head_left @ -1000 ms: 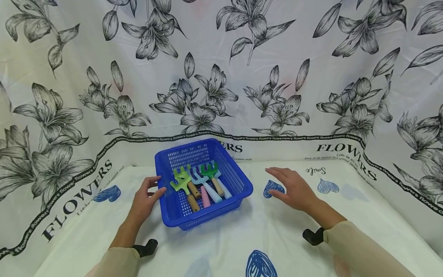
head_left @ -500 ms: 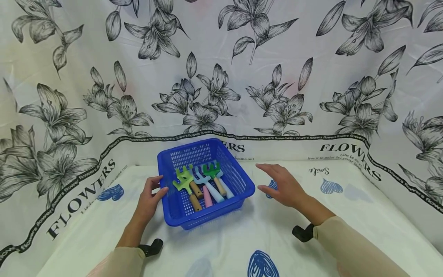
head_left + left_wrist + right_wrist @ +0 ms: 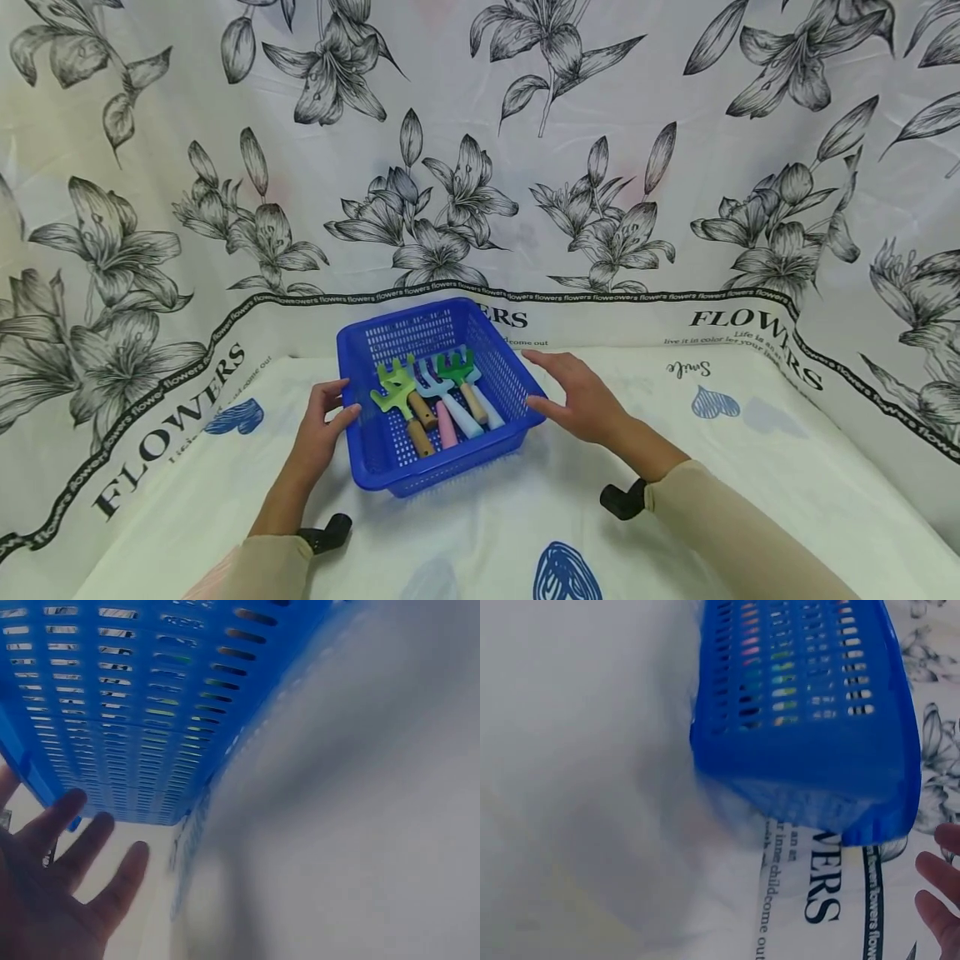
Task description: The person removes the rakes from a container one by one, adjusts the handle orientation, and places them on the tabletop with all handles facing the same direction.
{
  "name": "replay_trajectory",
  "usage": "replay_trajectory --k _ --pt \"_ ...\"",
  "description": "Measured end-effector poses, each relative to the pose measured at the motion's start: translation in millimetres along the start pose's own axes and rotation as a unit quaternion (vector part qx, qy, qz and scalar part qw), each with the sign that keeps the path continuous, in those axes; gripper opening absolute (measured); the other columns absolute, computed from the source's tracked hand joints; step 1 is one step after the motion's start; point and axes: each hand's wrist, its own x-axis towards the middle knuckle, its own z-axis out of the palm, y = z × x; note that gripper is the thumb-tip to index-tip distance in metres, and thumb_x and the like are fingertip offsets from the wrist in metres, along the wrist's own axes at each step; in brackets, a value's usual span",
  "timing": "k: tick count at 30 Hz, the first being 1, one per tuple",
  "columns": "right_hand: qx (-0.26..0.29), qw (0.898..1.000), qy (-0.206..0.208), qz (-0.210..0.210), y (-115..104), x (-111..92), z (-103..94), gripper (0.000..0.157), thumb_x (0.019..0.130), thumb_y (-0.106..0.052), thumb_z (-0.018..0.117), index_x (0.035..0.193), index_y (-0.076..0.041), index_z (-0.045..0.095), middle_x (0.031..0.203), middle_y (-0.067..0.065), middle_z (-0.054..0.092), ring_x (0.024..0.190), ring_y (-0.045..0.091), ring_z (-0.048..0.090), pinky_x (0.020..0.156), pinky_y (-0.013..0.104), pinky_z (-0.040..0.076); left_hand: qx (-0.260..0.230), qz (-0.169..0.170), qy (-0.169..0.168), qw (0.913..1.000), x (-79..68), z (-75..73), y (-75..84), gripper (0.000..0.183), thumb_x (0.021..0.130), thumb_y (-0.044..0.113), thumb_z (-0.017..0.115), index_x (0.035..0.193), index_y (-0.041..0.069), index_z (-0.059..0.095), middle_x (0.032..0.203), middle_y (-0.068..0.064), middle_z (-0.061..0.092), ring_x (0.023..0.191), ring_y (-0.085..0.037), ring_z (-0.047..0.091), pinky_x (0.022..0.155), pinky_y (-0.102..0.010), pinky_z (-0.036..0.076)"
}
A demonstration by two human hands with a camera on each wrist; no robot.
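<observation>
Blue basket (image 3: 457, 462) sits upright on the white surface (image 3: 480, 542) in front of you, loaded with small hand forks: two light-green forks (image 3: 393, 402), a dark-green fork (image 3: 455, 369), a pale-blue fork (image 3: 462, 417) and a pink handle (image 3: 446, 425) among them.

"How far along are you?"

"Loading looks done, judging by the forks, which lie together inside the walls. What appears left is a firm hold from both sides; you have no plain grip yet."

"And your hands?"

"Your left hand (image 3: 318, 429) is at the left rim, fingers spread, its thumb tip over the edge; the left wrist view shows those fingers extended beside the outer wall. Your right hand (image 3: 581, 400) is at the opposite rim, fingers and thumb spread apart. Whether it touches, neither view lets you tell."

"What has changed for you?"

"A second ago your right hand hung well apart from the basket; now it has come in beside the right rim. Your left hand and the basket have barely shifted, and the forks lie in the same order."
</observation>
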Motion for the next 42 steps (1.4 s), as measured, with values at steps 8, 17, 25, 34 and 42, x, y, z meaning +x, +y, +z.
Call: replay_trajectory --k 8,17,25,34,42 --pt "0.01 1.0 -0.016 0.005 -10 11 12.2 0.065 0.093 -0.037 0.065 0.15 -0.02 0.038 0.143 0.005 0.05 0.129 0.026 0.048 0.101 0.049 0.042 -0.031 -0.03 -0.055 0.9976 5.9 -5.8 4.7 0.061 0.098 0.032 0.053 0.144 0.01 0.02 0.152 -0.028 0.02 0.137 -0.047 0.026 0.103 -0.063 0.031" --pt "0.037 0.997 -0.052 0.048 -24 29 19.6 0.067 0.094 -0.039 0.064 0.152 -0.026 0.034 0.136 0.007 0.055 0.117 0.024 0.057 0.094 0.045 0.049 -0.062 -0.055 -0.083 0.9931 10.4 -3.6 1.7 0.065 0.098 0.033 0.05 0.151 0.021 0.014 0.156 -0.025 0.015 0.138 -0.047 0.026 0.104 -0.064 0.029" --pt "0.104 0.984 -0.074 0.121 -39 47 32.1 0.071 0.092 -0.031 0.068 0.152 -0.023 0.033 0.117 0.006 0.059 0.095 0.018 0.061 0.076 0.033 0.054 -0.072 -0.068 -0.084 0.9915 14.0 0.2 0.4 0.068 0.097 0.033 0.051 0.151 0.02 0.012 0.156 -0.025 0.014 0.138 -0.048 0.026 0.103 -0.064 0.028" --pt "0.178 0.96 -0.118 0.179 -46 68 43.0 0.079 0.089 -0.034 0.071 0.153 -0.025 0.026 0.121 0.01 0.057 0.09 0.021 0.062 0.071 0.035 0.053 -0.088 -0.066 -0.078 0.9909 9.5 -5.9 4.3 0.064 0.098 0.025 0.047 0.151 0.019 0.011 0.155 -0.028 0.013 0.137 -0.05 0.026 0.102 -0.067 0.028" --pt "0.212 0.934 -0.219 0.186 -43 75 56.0 0.08 0.089 -0.035 0.07 0.154 -0.022 0.026 0.128 0.017 0.055 0.108 0.031 0.06 0.09 0.049 0.048 -0.095 -0.078 -0.075 0.9896 8.9 -0.9 -0.3 0.062 0.099 0.026 0.047 0.15 0.02 0.014 0.157 -0.025 0.013 0.138 -0.049 0.026 0.104 -0.065 0.027"
